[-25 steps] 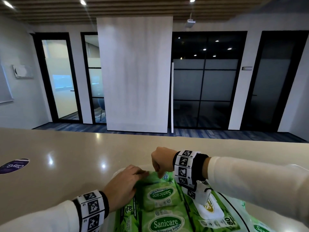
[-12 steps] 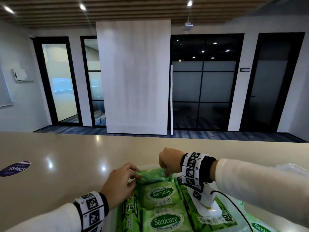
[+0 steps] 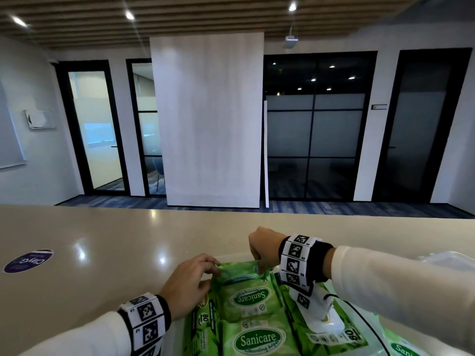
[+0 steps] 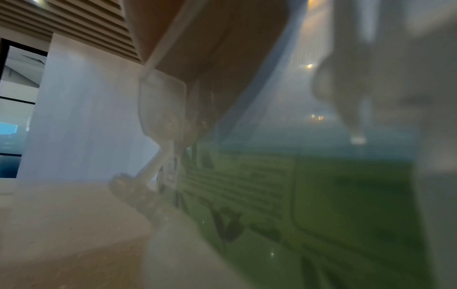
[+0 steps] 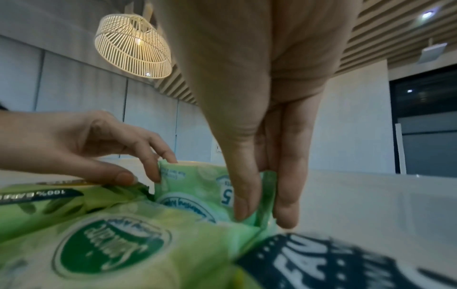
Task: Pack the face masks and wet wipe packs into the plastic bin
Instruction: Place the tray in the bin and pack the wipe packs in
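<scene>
Green foil packs filled the plastic bin on the counter, and you were seating the small wet wipe pack at its far end, upright behind the larger Sanicare packs. Your right hand pinched the pack's right edge, thumb in front and fingers behind. Your left hand held the left corner between curled fingertips and thumb. No face masks showed clearly, though a dark-printed packet lay by your right hand. By my judgement the next move called for pressing the pack down evenly at both corners, then letting go without dragging it back up.
</scene>
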The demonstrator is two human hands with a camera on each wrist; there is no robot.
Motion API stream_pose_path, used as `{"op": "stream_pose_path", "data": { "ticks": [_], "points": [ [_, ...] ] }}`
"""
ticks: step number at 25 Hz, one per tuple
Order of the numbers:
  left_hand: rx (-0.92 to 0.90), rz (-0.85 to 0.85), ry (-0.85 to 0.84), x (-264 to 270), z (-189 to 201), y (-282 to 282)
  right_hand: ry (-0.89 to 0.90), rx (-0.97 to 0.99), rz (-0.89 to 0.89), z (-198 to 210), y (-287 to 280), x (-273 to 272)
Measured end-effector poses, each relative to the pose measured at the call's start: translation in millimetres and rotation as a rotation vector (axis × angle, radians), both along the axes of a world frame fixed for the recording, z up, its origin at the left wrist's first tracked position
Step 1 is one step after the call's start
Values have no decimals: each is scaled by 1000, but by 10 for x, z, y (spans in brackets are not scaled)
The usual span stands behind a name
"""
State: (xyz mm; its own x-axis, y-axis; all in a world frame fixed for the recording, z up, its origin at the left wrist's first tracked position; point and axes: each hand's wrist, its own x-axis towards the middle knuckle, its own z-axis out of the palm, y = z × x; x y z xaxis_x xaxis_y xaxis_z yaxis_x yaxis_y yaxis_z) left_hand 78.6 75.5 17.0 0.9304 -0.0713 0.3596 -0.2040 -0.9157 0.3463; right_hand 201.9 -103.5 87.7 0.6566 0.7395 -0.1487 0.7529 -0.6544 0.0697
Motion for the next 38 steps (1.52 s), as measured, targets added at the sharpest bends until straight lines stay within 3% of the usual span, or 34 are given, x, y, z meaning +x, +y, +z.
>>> {"op": "stream_pose_path", "data": {
  "ticks": [6,9,11,14,17,19,22,25,29,33,38],
  "points": [
    [16,-4,19,-18,17,7,11,-37,-5,101,-73,31],
    [8,-36,-43,-55,88,30,68,83,-64,357,-278,147],
    [117,-68,-14,-39,76,62,55,208,-123,482,-535,214],
    [360,-90,191,25,3,56,82,295,-266,442,-1085,334],
    [464,-87,242,42,-14,21,133,208,-431,155,-1603,386],
    [492,-86,233,52,5,4,113,-7,-489,-143,-1901,416],
    [605,-134,262,114,63,-11,215,-284,-593,-907,-2434,476],
    [629,-178,328,221,184,-27,249,-355,-728,-1496,-2883,366],
    [548,-225,369,272,230,45,358,-228,-732,-1643,-3021,214],
    [381,-278,335,250,64,190,331,-242,-665,-1576,-3125,256],
    [64,-242,180,219,-36,250,-146,-45,-627,-493,-2811,343]
  ]
}}
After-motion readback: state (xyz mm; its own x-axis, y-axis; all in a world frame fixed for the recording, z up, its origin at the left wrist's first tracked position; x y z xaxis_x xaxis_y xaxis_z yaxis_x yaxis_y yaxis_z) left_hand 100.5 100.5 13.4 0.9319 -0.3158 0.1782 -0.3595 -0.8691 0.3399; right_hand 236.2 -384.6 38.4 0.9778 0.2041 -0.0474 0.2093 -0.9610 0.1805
